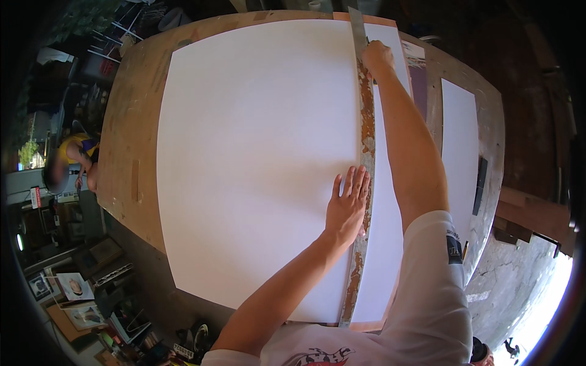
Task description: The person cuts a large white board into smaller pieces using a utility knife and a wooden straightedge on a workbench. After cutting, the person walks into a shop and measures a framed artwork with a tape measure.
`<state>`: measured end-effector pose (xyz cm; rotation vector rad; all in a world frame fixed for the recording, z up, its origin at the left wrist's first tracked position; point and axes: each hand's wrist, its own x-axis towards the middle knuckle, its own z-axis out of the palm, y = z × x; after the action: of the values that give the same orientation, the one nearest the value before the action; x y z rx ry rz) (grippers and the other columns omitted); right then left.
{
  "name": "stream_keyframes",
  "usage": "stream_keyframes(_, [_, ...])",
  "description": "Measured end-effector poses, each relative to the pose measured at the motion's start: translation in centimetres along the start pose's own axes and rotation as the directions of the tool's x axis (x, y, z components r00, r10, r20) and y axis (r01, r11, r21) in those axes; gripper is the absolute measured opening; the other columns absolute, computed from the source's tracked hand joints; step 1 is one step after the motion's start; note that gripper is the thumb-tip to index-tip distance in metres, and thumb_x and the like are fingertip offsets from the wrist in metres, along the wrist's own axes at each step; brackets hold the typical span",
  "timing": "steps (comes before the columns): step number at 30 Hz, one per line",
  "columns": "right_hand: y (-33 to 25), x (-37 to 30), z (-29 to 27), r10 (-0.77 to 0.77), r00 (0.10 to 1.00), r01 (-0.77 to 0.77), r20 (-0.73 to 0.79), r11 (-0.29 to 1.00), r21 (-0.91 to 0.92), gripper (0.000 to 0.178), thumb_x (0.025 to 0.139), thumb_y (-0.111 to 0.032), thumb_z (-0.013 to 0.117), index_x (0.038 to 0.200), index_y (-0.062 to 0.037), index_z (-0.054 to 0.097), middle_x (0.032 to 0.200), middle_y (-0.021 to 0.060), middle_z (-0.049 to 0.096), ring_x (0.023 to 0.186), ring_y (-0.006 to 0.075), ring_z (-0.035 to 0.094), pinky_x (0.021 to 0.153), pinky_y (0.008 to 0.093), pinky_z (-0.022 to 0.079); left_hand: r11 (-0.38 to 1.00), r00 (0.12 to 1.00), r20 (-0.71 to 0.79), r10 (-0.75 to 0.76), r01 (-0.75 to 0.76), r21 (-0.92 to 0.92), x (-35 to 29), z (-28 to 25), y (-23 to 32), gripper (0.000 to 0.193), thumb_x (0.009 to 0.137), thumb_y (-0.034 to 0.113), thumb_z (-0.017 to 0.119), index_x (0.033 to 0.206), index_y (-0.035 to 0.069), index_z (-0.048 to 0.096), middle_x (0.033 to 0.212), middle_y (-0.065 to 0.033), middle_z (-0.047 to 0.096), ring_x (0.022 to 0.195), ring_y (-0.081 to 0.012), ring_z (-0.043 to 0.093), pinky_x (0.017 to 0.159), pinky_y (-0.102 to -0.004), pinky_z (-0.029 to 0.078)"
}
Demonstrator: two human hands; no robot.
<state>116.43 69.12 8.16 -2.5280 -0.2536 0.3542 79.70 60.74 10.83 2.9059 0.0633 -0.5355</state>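
A large white sheet [256,140] lies flat across the wooden table. Along its right part runs a long metal straightedge [367,116], worn and rust-brown in patches, from near my body to the far edge. My left hand [349,204] rests flat on the straightedge and the sheet beside it, fingers stretched out. At the far end my right hand [378,59] is closed in a fist against the straightedge's right side. A small dark tip shows below that fist; the rest of what it grips is hidden. To the right of the straightedge continues a white strip [381,183].
A narrow white piece [459,134] and a dark bar [480,186] lie on the table's right [491,122]. Brown board [381,20] shows under the sheet's far right corner. Beyond the left edge a person in a yellow top [79,149] bends down. Framed pictures [76,287] stand lower left.
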Motion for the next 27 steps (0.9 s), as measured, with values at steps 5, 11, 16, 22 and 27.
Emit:
stream_keyframes(5, [1.3,-3.4,0.4,0.037,0.999,-0.037,-0.022,0.999,0.021,0.033,0.095,-0.015,0.052,0.118,0.0025,0.068,0.126,0.0286,0.065,0.119,0.0430,0.064,0.099,0.0485,0.054,1.000,0.999,0.036,0.002,-0.002,0.007,0.1,-0.1,0.0,0.150,0.048,0.061,0.091,0.161,-0.001,0.014,0.169,-0.0184,0.015,0.156,-0.0360,0.014,0.126,-0.0546,0.016])
stream_keyframes(11, [2.5,-8.6,-0.2,0.101,0.995,-0.101,0.005,0.995,0.014,0.031,0.094,-0.018,0.056,0.117,-0.0005,0.069,0.123,0.0254,0.067,0.114,0.0426,0.066,0.095,0.0488,0.056,0.999,0.999,0.047,-0.001,-0.001,0.040,0.2,-0.4,0.0,0.150,0.050,0.062,0.091,0.161,-0.002,0.013,0.169,-0.0180,0.015,0.156,-0.0349,0.014,0.126,-0.0542,0.015])
stream_keyframes(16, [4.5,-13.5,0.1,0.083,0.996,-0.081,-0.035,0.995,0.055,0.026,0.093,-0.020,0.059,0.113,-0.0060,0.070,0.118,0.0246,0.069,0.111,0.0420,0.067,0.092,0.0495,0.057,1.000,0.999,0.040,0.007,-0.008,0.027,0.1,-0.2,-0.3,0.151,0.049,0.064,0.091,0.161,0.000,0.014,0.169,-0.0172,0.014,0.157,-0.0343,0.013,0.126,-0.0548,0.014])
stream_keyframes(22, [6.4,-18.7,0.4,0.045,0.995,-0.046,-0.086,0.999,-0.001,0.043,0.092,-0.019,0.059,0.133,-0.0089,0.064,0.095,0.0211,0.075,0.062,0.0314,0.073,0.061,0.0415,0.062,0.999,0.999,0.037,0.016,-0.017,0.027,0.1,0.1,-0.6,0.151,0.050,0.069,0.089,0.162,0.002,0.012,0.170,-0.0145,0.012,0.157,-0.0336,0.010,0.126,-0.0562,0.012])
stream_keyframes(27, [7.1,-23.4,-0.1,0.106,0.992,-0.102,-0.075,0.994,0.050,0.036,0.090,-0.022,0.060,0.123,-0.0084,0.068,0.104,0.0256,0.072,0.101,0.0430,0.070,0.086,0.0503,0.057,1.000,0.999,0.039,0.022,-0.023,0.009,0.1,-0.1,-0.9,0.149,0.051,0.069,0.089,0.162,0.002,0.014,0.170,-0.0133,0.011,0.157,-0.0329,0.011,0.126,-0.0555,0.012])
